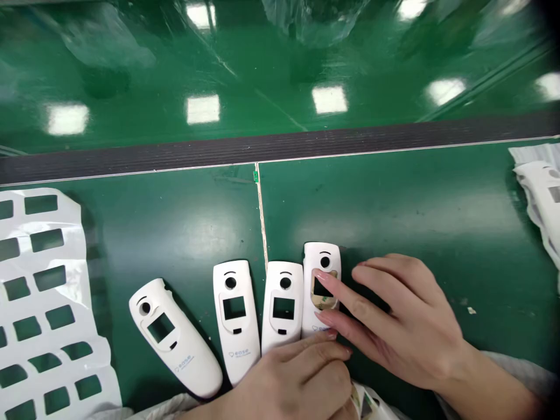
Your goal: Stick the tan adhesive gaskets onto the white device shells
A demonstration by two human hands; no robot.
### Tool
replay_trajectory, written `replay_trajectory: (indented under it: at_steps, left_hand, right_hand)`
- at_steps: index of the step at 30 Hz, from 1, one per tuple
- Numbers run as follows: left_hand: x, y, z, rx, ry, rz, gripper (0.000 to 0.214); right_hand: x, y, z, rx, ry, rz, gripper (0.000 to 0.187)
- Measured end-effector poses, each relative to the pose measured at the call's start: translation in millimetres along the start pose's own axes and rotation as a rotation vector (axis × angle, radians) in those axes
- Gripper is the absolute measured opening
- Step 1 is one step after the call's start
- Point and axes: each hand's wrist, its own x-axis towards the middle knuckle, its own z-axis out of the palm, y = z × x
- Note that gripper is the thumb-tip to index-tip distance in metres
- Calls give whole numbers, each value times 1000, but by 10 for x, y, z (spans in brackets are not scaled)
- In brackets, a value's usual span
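Four white plastic casings, each with a round hole and a rectangular window, lie side by side on the green table. On the rightmost casing (310, 254), a tan adhesive piece (322, 303) surrounds the window. My right hand (402, 321) has its fingers spread, the index fingertip touching the window's upper left edge and the thumb lower down. Curled over the lower end of that casing is my left hand (306, 379), its fingers close together. A sticker sheet (371, 405) shows partly beneath my left hand. Nearest on the left are the middle casings (284, 318) (238, 338) and a tilted casing (184, 350).
A white sheet with cut-out openings (83, 262) lies at the left. At the right edge are more white casings (545, 192) on wrapping. A dark ribbed strip (280, 146) crosses behind the work surface, with a shiny green surface (262, 70) beyond.
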Motion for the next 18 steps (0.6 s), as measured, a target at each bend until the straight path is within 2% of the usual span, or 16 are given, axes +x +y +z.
replay_trajectory:
  at_steps: [4,6,8,10,13,15,18]
  left_hand:
    - [-23,22,-5,-54,-26,-10,39]
    - [-18,48,-34,-72,-30,-28,31]
    - [7,87,-94,-105,-52,-62,26]
    - [37,134,-171,-129,-109,-116,23]
    - [44,183,-234,-120,-199,-185,18]
    - [6,178,-198,-142,-195,-177,17]
    - [-66,96,-78,-147,-95,-100,22]
  right_hand:
    - [-60,21,0,18,104,44,24]
    - [-94,45,0,87,170,134,20]
    - [-101,67,13,155,180,229,25]
    - [-62,87,36,208,137,311,29]
    - [90,119,57,391,-47,544,25]
    - [229,145,40,512,-170,679,21]
    - [412,192,-24,597,-237,695,30]
